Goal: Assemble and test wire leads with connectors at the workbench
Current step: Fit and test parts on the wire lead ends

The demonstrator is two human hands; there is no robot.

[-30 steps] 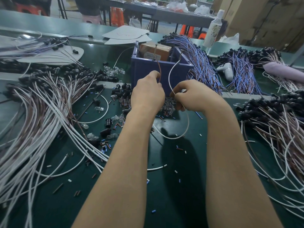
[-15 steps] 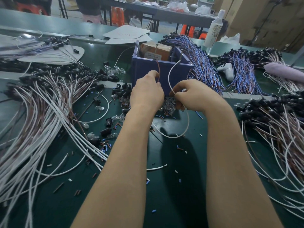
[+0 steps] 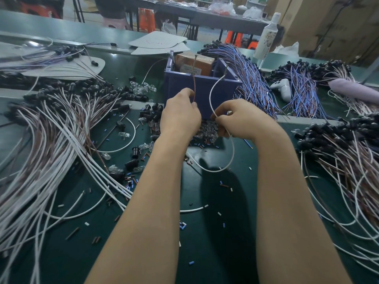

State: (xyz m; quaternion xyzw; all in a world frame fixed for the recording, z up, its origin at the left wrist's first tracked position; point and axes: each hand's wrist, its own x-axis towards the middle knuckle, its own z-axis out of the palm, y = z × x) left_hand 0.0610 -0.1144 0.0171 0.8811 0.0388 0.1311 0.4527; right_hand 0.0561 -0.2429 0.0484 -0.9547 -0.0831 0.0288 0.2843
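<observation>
The white wire lead (image 3: 233,148) is pinched in the right hand (image 3: 240,121). Its upper end arches toward the blue bin (image 3: 205,93) and the rest loops down onto the green bench (image 3: 207,193). The left hand (image 3: 180,115) curls its fingers round a thin brown wire lead (image 3: 194,87), which rises to the same bin. We judge that both ends are lifted there for joining or testing, but the ends are too small to tell. A heap of clear parts (image 3: 207,132) lies just below the hands, near for picking. Bundles of leads (image 3: 61,140) spread on both sides. The cardboard box (image 3: 194,61) in the bin carries a label, and we cannot read its writing.
</observation>
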